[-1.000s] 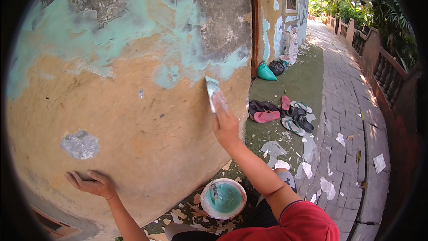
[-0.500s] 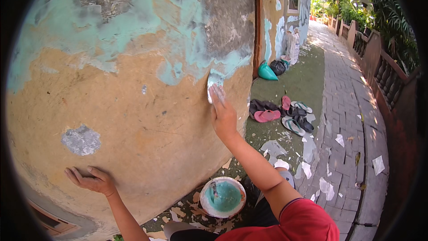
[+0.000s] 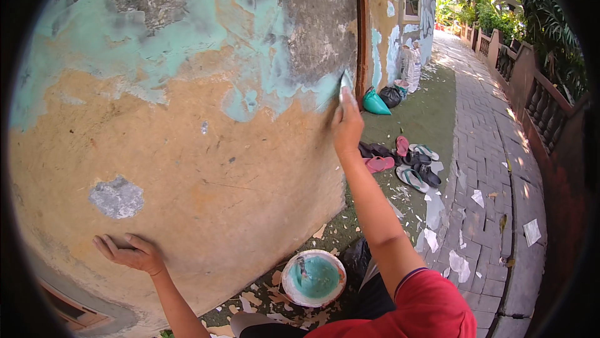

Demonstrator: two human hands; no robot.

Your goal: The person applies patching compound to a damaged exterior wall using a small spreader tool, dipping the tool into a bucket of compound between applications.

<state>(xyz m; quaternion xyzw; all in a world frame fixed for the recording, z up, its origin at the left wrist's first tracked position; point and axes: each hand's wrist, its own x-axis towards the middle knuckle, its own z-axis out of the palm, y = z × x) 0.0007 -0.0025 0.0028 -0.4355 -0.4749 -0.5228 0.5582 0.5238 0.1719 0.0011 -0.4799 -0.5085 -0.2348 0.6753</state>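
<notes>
1. Head view, one o'clock: Your right hand (image 3: 348, 127) gripped a scraper (image 3: 346, 88) with its fingers closed around it, the blade at the right-hand edge of the tan wall (image 3: 250, 166), where teal coating (image 3: 169, 57) ran toward ten o'clock.
2. Eight o'clock: Your left hand (image 3: 132, 255) was empty beside the wall, fingers loosely bent, thumb apart; contact could not be told.
3. Six o'clock: A round bucket (image 3: 287, 279) held teal paste (image 3: 319, 280) below you.
4. Three o'clock: Sandals (image 3: 410, 177) lay clustered past your right forearm.
</notes>
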